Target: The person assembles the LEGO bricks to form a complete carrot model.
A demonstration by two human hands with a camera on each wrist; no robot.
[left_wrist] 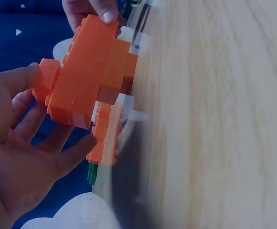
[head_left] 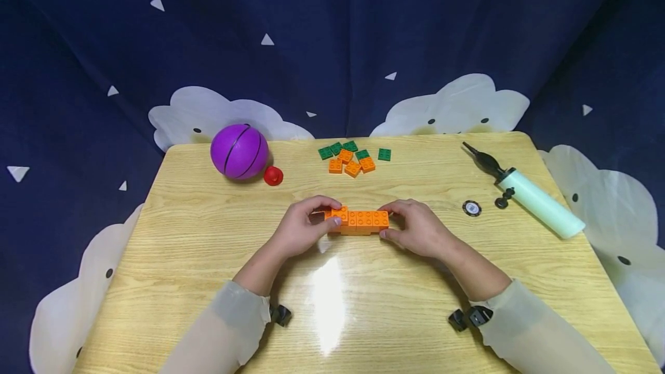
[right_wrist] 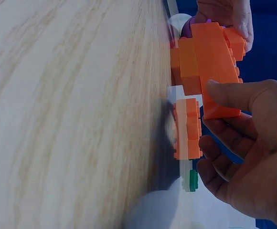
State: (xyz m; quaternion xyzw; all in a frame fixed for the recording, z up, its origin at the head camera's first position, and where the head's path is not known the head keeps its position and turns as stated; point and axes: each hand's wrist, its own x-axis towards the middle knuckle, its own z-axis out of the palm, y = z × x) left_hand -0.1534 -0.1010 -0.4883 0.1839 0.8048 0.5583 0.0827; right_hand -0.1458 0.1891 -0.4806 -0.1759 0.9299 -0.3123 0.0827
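An orange toy brick assembly stands at the middle of the table, with a long studded upper row over narrower lower layers. On its left end sits a small orange brick, raised above the row. My left hand pinches that small brick between thumb and fingers. At the opposite end, my right hand grips the long row, thumb on the near side and fingers behind. In the right wrist view the right thumb presses flat on the side of the orange assembly.
Loose orange bricks and green bricks lie behind the assembly. A purple ball and a red hat-shaped piece are at the back left. To the right are a poker chip, a small black piece and a pale green hand pump.
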